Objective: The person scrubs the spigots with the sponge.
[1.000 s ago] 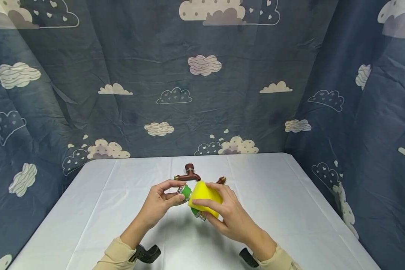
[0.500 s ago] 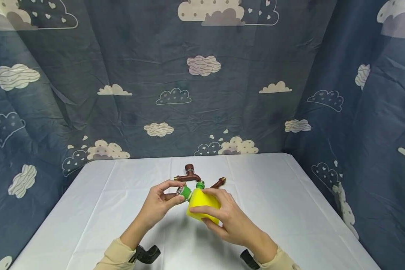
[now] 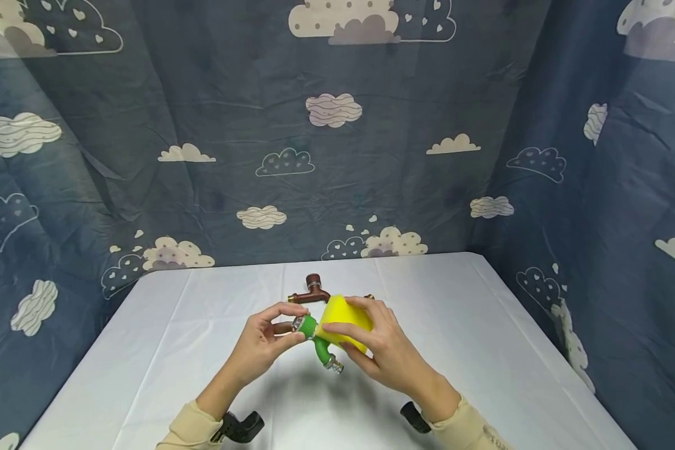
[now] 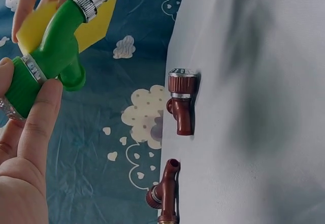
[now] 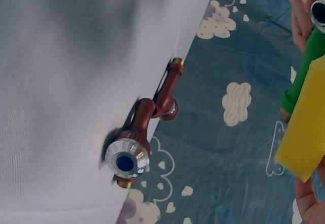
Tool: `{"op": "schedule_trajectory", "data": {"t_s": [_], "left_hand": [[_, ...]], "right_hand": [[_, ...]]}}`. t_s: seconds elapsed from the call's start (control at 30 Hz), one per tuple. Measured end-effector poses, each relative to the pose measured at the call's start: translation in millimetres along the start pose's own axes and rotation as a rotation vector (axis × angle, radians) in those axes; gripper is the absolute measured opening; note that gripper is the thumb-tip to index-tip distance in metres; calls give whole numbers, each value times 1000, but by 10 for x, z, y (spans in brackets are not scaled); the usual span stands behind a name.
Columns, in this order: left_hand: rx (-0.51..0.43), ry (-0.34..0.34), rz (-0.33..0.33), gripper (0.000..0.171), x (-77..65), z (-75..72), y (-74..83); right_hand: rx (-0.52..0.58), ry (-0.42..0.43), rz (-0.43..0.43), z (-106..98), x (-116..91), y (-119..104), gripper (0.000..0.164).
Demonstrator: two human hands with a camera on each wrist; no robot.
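My left hand pinches the ribbed knob end of a green tap between thumb and fingers, raised above the table. In the left wrist view the tap's silver-collared spout points away from this hand. My right hand holds a yellow sponge with thumb and fingers, against the side of the tap. The sponge hides part of the tap body in the head view. Two brown taps lie on the table beyond the hands: one at the back, the other mostly behind the right hand.
A white cloth covers the table. Dark curtains with a cloud print hang behind it and at both sides. Black wrist-worn mounts sit at both wrists, low over the table's near part.
The sponge dips nearer, then moves back up and away along the tap. The tap has turned: its spout end, at the far side half a second ago, now points toward the near side.
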State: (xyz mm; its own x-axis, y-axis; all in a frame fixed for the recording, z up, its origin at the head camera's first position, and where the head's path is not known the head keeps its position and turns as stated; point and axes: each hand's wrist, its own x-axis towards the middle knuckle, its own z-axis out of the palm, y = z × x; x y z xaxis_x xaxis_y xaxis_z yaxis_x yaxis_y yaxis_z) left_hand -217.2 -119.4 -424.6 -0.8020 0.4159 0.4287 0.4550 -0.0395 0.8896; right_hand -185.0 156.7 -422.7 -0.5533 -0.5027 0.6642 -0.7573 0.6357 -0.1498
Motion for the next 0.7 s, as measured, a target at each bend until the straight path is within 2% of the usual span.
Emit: {"op": "schedule_trajectory", "data": {"t_s": [0.27, 0.7], "left_hand": [[4, -11, 75, 32, -15, -1, -11], [-1, -21, 109, 34, -35, -73, 15]], "right_hand": [[24, 25, 100, 49, 13, 110, 49], [206, 71, 246, 98, 84, 57, 45]]}}
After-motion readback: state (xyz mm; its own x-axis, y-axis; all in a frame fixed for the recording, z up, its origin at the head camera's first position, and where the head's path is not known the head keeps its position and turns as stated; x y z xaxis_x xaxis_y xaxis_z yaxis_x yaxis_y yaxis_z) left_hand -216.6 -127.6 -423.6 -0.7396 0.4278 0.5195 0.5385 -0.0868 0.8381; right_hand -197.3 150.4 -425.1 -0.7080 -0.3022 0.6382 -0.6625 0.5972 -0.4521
